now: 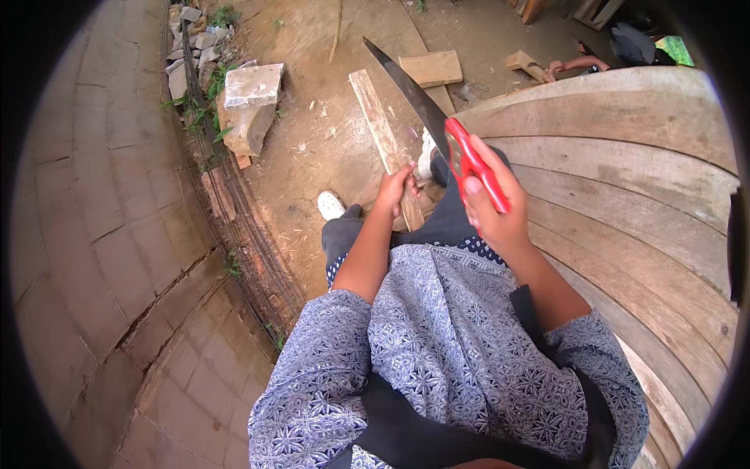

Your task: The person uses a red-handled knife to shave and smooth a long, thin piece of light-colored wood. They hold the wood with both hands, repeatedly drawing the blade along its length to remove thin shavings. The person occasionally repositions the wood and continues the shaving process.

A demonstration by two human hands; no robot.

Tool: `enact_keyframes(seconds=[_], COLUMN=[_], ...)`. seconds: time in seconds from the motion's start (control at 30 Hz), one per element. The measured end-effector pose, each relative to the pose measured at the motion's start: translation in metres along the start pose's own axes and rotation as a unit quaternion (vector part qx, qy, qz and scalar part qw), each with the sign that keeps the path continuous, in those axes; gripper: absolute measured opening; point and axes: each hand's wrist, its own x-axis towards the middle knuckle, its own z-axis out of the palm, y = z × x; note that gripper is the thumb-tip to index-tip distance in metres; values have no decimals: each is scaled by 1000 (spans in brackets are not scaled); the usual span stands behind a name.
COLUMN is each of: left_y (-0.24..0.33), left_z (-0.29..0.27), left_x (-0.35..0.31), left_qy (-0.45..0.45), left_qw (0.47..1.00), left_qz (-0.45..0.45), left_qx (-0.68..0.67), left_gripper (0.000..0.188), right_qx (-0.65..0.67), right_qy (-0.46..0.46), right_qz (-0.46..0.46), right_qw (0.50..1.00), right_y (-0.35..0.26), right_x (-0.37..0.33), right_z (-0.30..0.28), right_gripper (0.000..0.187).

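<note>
My right hand [500, 205] is closed round the red handle of a handsaw [416, 97]. The dark blade slants up and to the left, raised apart from the wood. My left hand [399, 190] grips a narrow wooden plank [376, 121] near its close end, fingers wrapped over its edge. The plank points away from me and slightly left, its near end between my legs. One white shoe [330, 205] shows left of the plank, and another [426, 153] lies just right of it, partly hidden behind the saw and my leg.
A brick wall [101, 195] runs along the left, with rubble and a stone block [251, 105] at its foot. Stacked boards [609, 156] rise close on my right. Wood offcuts [431, 69] lie ahead on the dirt. At far right, another person's hand [556, 69] touches a wood piece.
</note>
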Motion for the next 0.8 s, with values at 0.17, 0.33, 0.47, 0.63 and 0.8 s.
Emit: enact_keyframes(seconds=[0.17, 0.33, 0.47, 0.63, 0.8], left_y=[7, 11, 12, 30, 33], left_z=[2, 9, 20, 71, 104], left_x=[-2, -27, -57, -103, -121], left_qy=[33, 210, 253, 147, 137], left_qw=[999, 904, 860, 840, 815], left_qz=[18, 197, 304, 441, 448], left_qx=[33, 316, 323, 280, 341], left_gripper=[31, 63, 61, 49, 54], right_qx=[-5, 14, 91, 62, 79], right_qy=[6, 1, -17, 9, 18], right_qz=[-93, -195, -179, -189, -187], right_qw=[996, 981, 980, 980, 979], right_y=[47, 76, 85, 93, 102], right_x=[36, 61, 67, 56, 44], right_z=[15, 30, 40, 47, 50], right_gripper=[49, 47, 48, 51, 54])
